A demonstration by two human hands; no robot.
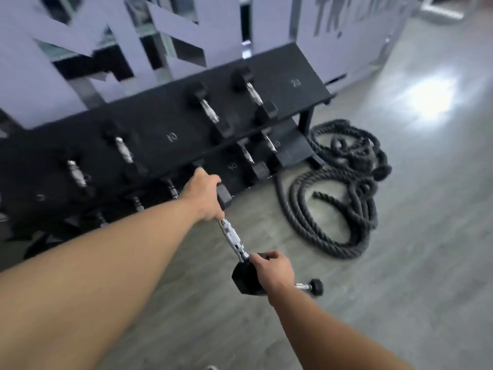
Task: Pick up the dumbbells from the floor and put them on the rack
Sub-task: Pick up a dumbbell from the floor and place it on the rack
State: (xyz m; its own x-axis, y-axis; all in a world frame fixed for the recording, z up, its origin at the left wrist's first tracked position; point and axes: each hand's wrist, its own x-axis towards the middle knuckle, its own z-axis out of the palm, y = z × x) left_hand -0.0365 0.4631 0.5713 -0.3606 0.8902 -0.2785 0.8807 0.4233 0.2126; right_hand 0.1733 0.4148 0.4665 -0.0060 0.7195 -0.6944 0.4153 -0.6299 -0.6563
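Note:
A black hex dumbbell (232,236) with a knurled chrome handle hangs in the air in front of the black tiered rack (170,121). My left hand (202,196) grips its far head, close to the rack's lower shelf edge. My right hand (272,271) grips its near head. A second, smaller dumbbell (312,286) lies on the floor just behind my right wrist, partly hidden. The rack holds several dumbbells on its upper and lower shelves, with bare numbered slots between them.
A coiled black battle rope (344,188) lies on the grey floor to the right of the rack. A pale cut-out wall panel (165,36) stands behind the rack. Open floor stretches to the right and toward me.

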